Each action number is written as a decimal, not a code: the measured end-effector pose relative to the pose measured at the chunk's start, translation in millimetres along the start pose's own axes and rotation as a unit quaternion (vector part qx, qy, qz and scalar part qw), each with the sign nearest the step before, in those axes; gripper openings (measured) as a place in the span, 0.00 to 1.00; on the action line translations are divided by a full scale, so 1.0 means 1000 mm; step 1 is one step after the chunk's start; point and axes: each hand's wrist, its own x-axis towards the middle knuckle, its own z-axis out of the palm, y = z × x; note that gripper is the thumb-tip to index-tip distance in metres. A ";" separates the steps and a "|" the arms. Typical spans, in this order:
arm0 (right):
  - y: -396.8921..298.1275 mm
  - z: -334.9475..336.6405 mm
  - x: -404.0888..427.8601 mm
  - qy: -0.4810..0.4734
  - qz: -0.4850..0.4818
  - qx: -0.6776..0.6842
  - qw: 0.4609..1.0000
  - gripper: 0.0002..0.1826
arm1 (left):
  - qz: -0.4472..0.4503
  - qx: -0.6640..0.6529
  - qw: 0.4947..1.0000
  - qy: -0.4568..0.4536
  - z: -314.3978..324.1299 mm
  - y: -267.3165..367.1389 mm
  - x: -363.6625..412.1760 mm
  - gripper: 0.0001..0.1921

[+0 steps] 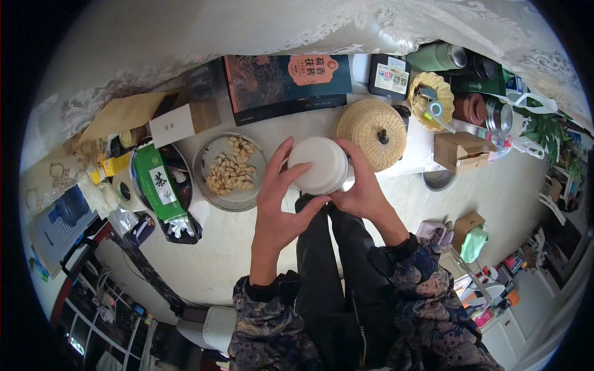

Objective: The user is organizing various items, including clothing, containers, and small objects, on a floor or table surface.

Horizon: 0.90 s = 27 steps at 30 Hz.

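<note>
A white round lidded container (317, 166) is held up in front of my body, its smooth lid facing the camera. My left hand (283, 197) is on its left side, with a fingertip over the lid and the thumb bent below. On the opposite side, my right hand (364, 192) grips the container's wall, fingers behind and thumb near the lower rim. To the left of the hands is a round metal tray (209, 197) with pale nuts in their shells (229, 174). Behind my right hand sits a woven straw basket with a domed lid (362, 130). The container's underside is hidden.
A dark printed box (264, 88) lies along the table's back. Leftward are a white carton (171, 126) and a green tea packet (160, 181) on a dark round tray. Rightward stand a small wicker basket (448, 99), a cardboard box (457, 150) and a green flask (431, 56).
</note>
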 end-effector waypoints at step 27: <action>0.021 0.021 0.002 0.034 -0.045 0.052 0.997 0.46 | -0.206 -0.050 0.973 0.096 -0.020 -0.070 -0.041 0.03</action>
